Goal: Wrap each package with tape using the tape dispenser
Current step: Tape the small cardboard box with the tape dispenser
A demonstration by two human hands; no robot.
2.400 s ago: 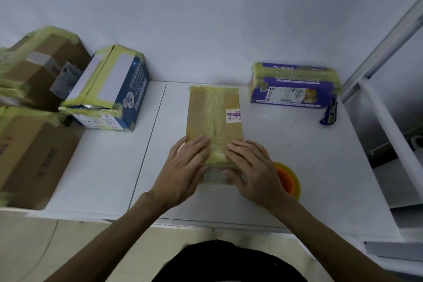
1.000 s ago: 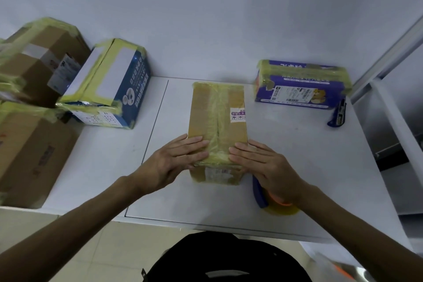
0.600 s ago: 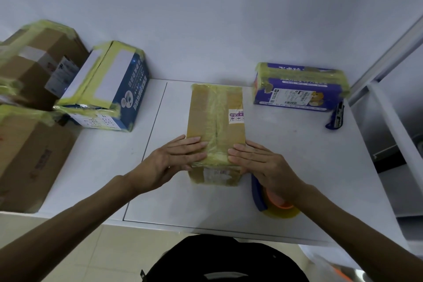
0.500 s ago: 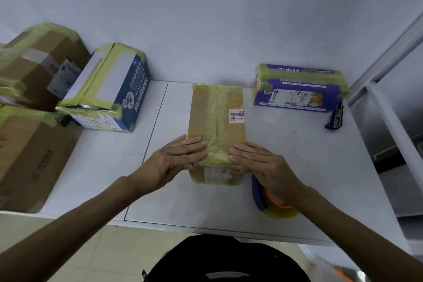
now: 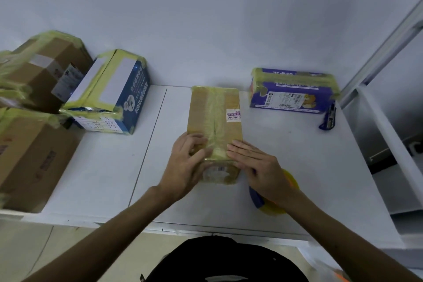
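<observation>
Left hand point(image 5: 185, 167) and right hand point(image 5: 263, 167) press box point(image 5: 215, 110) near end on desk point(image 5: 114, 167); both grips apart, fingers flat. Tape dispenser point(image 5: 293, 182) beneath right wrist

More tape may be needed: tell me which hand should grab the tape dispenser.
Right, likely. The tape dispenser sits partly under the right hand, beside the brown package; the left hand presses the package's opposite side.

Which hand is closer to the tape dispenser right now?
Right. The right hand overlaps the tape dispenser in view; the left hand rests on the far side of the brown package.
</observation>
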